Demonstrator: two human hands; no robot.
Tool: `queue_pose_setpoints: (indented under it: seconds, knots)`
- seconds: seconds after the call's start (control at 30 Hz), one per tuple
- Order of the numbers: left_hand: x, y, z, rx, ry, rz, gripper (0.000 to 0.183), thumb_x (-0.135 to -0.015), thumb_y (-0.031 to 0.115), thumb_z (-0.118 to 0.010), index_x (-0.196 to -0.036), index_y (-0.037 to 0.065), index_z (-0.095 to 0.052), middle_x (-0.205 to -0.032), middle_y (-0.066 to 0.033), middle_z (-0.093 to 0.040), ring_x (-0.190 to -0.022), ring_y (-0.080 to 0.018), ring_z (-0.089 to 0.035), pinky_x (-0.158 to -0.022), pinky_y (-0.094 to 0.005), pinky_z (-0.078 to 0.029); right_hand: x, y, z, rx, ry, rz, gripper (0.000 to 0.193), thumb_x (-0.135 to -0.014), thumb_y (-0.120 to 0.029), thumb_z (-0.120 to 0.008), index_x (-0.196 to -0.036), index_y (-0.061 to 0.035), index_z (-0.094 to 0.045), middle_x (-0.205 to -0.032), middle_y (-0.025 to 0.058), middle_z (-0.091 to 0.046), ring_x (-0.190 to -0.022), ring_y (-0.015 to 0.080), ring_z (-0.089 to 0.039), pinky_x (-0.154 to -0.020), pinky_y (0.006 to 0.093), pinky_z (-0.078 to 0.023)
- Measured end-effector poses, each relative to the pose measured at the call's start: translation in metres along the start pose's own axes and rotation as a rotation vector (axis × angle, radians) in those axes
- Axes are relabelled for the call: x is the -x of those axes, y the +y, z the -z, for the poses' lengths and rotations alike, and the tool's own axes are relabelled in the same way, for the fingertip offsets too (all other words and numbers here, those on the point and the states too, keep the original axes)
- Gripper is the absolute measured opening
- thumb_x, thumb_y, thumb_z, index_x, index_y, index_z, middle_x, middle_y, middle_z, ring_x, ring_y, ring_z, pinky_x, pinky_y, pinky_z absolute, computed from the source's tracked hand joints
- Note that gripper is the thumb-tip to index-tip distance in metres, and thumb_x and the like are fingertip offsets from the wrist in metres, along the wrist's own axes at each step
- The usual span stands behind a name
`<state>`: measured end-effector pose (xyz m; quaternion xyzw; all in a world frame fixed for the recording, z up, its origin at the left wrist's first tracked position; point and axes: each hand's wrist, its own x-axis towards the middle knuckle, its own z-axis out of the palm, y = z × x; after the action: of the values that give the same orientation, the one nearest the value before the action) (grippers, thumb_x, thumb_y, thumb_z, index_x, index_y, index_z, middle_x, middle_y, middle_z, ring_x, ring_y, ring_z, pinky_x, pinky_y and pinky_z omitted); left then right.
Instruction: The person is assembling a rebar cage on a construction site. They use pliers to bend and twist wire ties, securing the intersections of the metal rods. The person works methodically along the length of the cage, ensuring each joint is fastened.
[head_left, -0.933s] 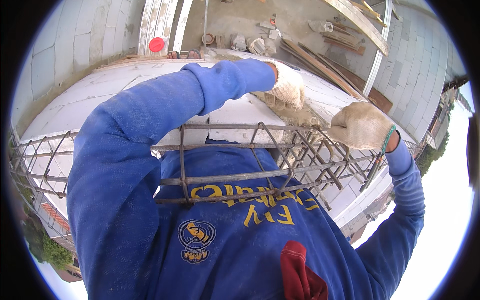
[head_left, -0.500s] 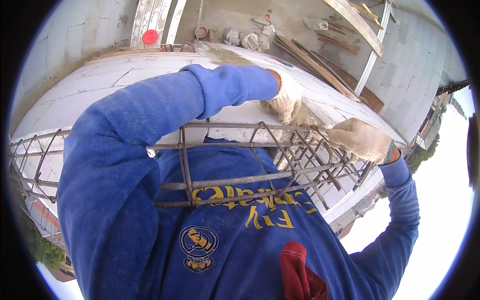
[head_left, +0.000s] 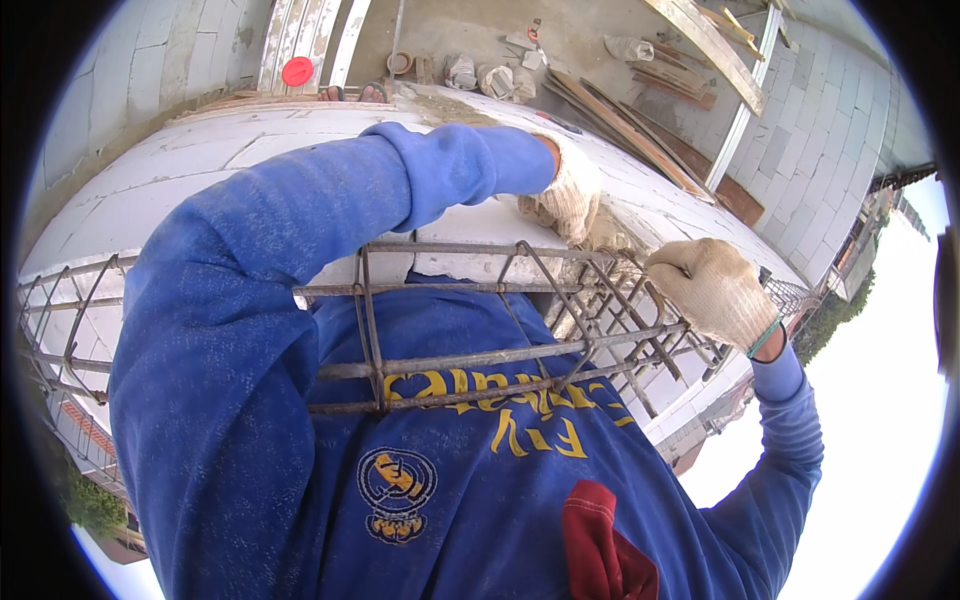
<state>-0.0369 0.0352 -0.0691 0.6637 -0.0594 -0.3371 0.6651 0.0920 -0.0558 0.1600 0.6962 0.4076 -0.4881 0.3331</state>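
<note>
Both my hands wear off-white knitted gloves. My left hand [head_left: 572,192] reaches across beyond a rebar cage [head_left: 450,357], beside the white block wall. Its fingers curl downward, and their tips are partly hidden. My right hand [head_left: 712,292] is at the right part of the cage, closed with the thumb pressed against the bent fingers. Whatever either hand grips is too small or hidden to make out. The cage, made of long bars with bent stirrups, runs across in front of my blue shirt. A rough grey mortar patch [head_left: 607,236] lies between the hands.
The white block wall [head_left: 300,135] curves beyond the cage. Below it lie long planks [head_left: 630,130], several sacks [head_left: 495,80] and a red round lid [head_left: 297,71]. A slanted wooden beam [head_left: 710,55] stands at upper right. More rebar [head_left: 75,320] extends at left.
My right wrist has dropped and shifted slightly left, turning the closed hand more upright. My left hand stays almost in place.
</note>
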Motion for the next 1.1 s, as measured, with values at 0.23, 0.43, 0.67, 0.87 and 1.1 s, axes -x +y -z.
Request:
queue_pose_setpoints:
  seconds: [0.23,0.43,0.67,0.87,1.1]
  knots:
    - [-0.001,0.001,-0.001,-0.047,0.008,0.012,0.037,-0.087,0.03,-0.083,-0.12,0.013,-0.087,-0.098,-0.0078,-0.083,-0.08,-0.0214,-0.076,-0.069,-0.0398,-0.062,-0.008,0.003,-0.006,-0.078,-0.032,-0.046,0.042,-0.103,-0.035,-0.056,-0.118,-0.0056,-0.081,-0.102,0.0218,-0.079,-0.097,0.0411,-0.076,-0.093,0.0471,-0.059]
    - [0.0,0.011,-0.005,-0.142,0.025,0.051,0.038,-0.088,0.031,-0.081,-0.121,0.014,-0.086,-0.103,-0.0088,-0.084,-0.085,-0.0254,-0.078,-0.076,-0.0419,-0.062,-0.014,0.002,-0.017,0.17,0.013,0.092,0.038,-0.107,-0.029,-0.052,-0.109,-0.0005,-0.077,-0.098,0.024,-0.077,-0.098,0.0438,-0.075,-0.092,0.0517,-0.059]
    - [-0.008,0.003,-0.01,-0.184,0.008,-0.052,0.043,-0.088,0.03,-0.079,-0.128,0.016,-0.083,-0.118,-0.0108,-0.084,-0.108,-0.0312,-0.078,-0.095,-0.0463,-0.06,-0.03,0.016,-0.028,0.46,0.019,0.316,0.034,-0.107,-0.026,-0.053,-0.101,-0.0007,-0.076,-0.095,0.0236,-0.076,-0.096,0.0438,-0.075,-0.089,0.0541,-0.06]
    - [0.003,0.009,-0.006,-0.272,-0.007,-0.062,0.047,-0.088,0.031,-0.078,-0.132,0.015,-0.081,-0.121,-0.0136,-0.082,-0.11,-0.0334,-0.077,-0.097,-0.047,-0.06,-0.044,0.028,-0.026,0.178,-0.119,0.156,0.038,-0.106,-0.028,-0.049,-0.103,-0.0003,-0.074,-0.1,0.0236,-0.076,-0.097,0.0413,-0.075,-0.091,0.0518,-0.06]
    - [0.021,0.057,-0.019,-0.493,0.112,-0.114,0.042,-0.081,0.031,-0.082,-0.114,0.006,-0.083,-0.109,-0.02,-0.082,-0.1,-0.0401,-0.079,-0.084,-0.0536,-0.063,-0.037,0.026,-0.027,0.307,-0.032,0.269,0.033,-0.103,-0.025,-0.053,-0.102,0.0013,-0.073,-0.101,0.0232,-0.075,-0.1,0.0408,-0.076,-0.091,0.051,-0.061]
